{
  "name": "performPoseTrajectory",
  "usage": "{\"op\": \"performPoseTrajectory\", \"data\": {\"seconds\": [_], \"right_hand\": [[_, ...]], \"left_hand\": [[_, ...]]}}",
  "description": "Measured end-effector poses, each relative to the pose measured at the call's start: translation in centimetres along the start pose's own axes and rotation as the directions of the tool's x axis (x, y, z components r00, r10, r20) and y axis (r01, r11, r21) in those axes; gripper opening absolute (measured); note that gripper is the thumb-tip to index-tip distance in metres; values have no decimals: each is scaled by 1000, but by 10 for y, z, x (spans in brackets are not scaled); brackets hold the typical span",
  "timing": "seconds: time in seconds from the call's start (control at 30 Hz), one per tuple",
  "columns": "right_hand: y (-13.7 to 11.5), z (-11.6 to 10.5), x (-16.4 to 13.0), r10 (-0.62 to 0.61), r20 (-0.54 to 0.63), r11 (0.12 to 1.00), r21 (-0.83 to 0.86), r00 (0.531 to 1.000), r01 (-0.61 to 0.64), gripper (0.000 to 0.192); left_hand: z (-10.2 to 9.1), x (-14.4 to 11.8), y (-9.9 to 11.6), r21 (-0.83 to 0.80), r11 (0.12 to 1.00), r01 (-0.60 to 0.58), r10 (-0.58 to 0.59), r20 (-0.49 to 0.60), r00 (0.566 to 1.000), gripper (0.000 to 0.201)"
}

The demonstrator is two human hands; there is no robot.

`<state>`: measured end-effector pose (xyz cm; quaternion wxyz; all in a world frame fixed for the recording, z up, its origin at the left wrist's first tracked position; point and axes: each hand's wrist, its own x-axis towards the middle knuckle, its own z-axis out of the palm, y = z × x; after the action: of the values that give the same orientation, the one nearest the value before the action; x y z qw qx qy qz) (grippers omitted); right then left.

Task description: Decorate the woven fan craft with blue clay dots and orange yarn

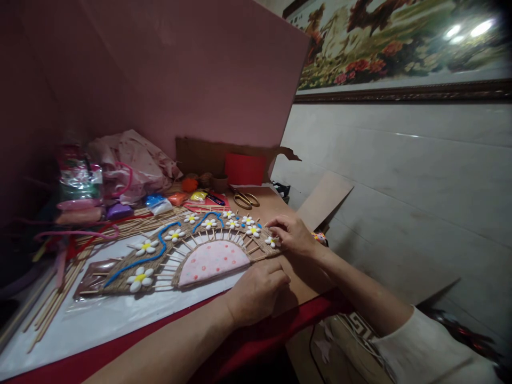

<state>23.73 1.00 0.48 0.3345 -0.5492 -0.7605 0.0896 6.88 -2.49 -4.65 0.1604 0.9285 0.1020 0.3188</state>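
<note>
Head view looks down on your two hands at the near right end of a fan-shaped craft piece (188, 256) lying flat on the tabletop (100, 320). Your right hand (294, 234) rests at the fan's right tip, fingers curled and pinched together at a small white flower (272, 241) there; whether the fingertips actually grip the flower or only press on it, you cannot tell, since the fingers hide the contact. Your left hand (256, 290) lies palm down just below the fan's right edge, fingers loosely bent, holding nothing, pressing on the brown board beside the pink half-round centre (212, 261).

The fan is woven of brown twine with pale sticks radiating out from the pink centre. White flowers with yellow middles sit along its arc, and a blue cord (160, 245) winds across its left half. It rests on a white sheet that covers the left part of the tabletop.

Behind the fan lie gold-handled scissors (246, 200), small packets of coloured clay (176, 198) and a red card (245, 169) propped against torn cardboard. A crumpled pink bag (132, 160) and a bundle of long thin sticks (56, 298) sit to the left. A framed flower picture (400, 42) hangs on the wall at right.
</note>
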Motion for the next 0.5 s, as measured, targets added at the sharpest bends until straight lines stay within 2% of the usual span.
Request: {"op": "performPoseTrajectory", "data": {"seconds": [0.23, 0.5], "right_hand": [[13, 0, 7, -8, -56, 991, -134, 998, 0, 18], [19, 5, 7, 35, 12, 996, -79, 999, -34, 15]], "left_hand": [[1, -1, 0, -7, 1000, 20, -20, 15, 1000, 19], [0, 0, 0, -1, 1000, 13, -13, 2, 1000, 19]]}}
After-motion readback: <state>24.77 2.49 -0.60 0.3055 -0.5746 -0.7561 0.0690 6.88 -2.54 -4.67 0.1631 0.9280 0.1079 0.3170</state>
